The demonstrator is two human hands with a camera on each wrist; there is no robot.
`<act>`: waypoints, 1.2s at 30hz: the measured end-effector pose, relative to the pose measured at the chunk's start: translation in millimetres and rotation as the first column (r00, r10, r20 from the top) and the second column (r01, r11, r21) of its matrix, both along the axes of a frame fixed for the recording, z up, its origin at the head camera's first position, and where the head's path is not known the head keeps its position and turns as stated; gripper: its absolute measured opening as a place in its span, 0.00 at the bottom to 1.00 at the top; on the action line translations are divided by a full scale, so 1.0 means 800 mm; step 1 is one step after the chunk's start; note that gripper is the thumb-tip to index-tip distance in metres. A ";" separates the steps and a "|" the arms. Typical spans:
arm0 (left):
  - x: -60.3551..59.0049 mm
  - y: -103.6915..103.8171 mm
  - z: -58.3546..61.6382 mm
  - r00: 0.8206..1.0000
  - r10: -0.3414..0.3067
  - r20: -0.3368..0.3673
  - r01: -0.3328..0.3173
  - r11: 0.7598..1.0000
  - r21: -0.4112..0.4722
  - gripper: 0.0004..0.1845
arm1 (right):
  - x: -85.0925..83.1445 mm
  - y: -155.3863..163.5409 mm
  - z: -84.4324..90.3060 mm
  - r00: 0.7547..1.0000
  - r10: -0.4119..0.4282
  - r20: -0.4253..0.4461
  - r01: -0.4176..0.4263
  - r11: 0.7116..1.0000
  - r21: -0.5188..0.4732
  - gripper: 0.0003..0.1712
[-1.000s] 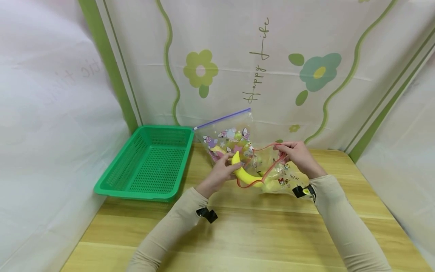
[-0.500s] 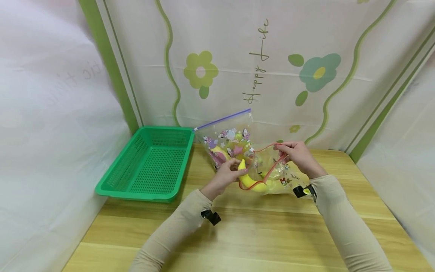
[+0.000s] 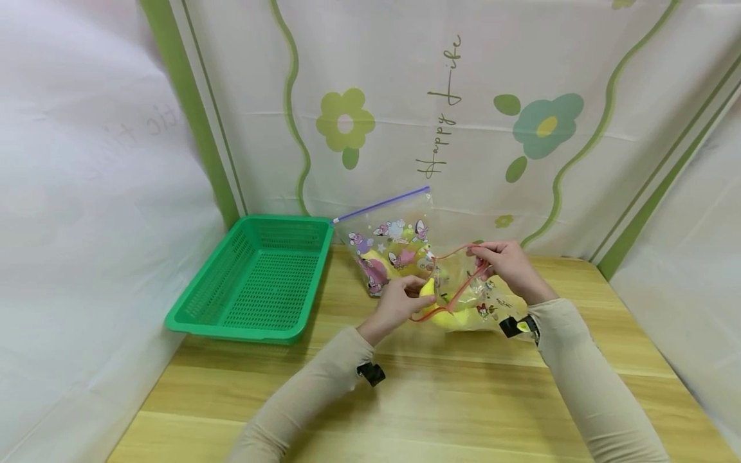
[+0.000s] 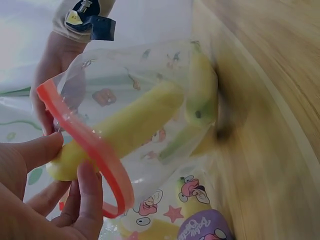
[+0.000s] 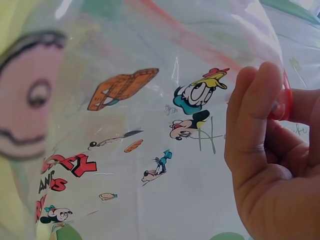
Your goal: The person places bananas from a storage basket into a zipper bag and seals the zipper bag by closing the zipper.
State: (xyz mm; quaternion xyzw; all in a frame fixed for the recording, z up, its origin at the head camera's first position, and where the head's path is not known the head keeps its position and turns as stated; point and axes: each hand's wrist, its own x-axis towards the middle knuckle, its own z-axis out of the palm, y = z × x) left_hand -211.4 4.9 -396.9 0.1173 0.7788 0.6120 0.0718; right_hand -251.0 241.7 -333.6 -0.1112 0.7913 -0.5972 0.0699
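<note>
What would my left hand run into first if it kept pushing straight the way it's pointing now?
Probably the red-zip bag itself. The left hand pinches the banana, which points through the mouth toward another banana at the bag's bottom. Depth is hard to judge.

Two printed zip bags (image 3: pixel 471 289) (image 3: pixel 389 241), one green basket (image 3: pixel 255 280), at least three bananas (image 4: pixel 135 125) in view.

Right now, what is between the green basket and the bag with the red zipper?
In the head view, another clear cartoon bag with a purple zipper stands between the green basket and the red-zipper bag, with the left hand just in front of it.
</note>
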 end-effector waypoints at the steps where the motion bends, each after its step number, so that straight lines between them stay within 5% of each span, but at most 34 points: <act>1: 0.000 0.002 0.000 1.000 0.002 -0.007 -0.002 1.000 -0.016 0.16 | 0.000 0.000 0.000 1.000 -0.003 -0.005 0.003 1.000 0.001 0.22; 21: -0.019 0.029 0.005 0.991 -0.132 -0.025 0.122 0.963 -0.241 0.15 | -0.003 0.004 0.004 0.999 -0.037 -0.028 0.036 0.998 -0.044 0.15; 36: -0.029 0.039 0.005 0.974 -0.224 0.006 0.221 0.956 -0.193 0.11 | 0.000 0.000 0.005 0.999 -0.046 -0.028 0.044 0.995 -0.094 0.20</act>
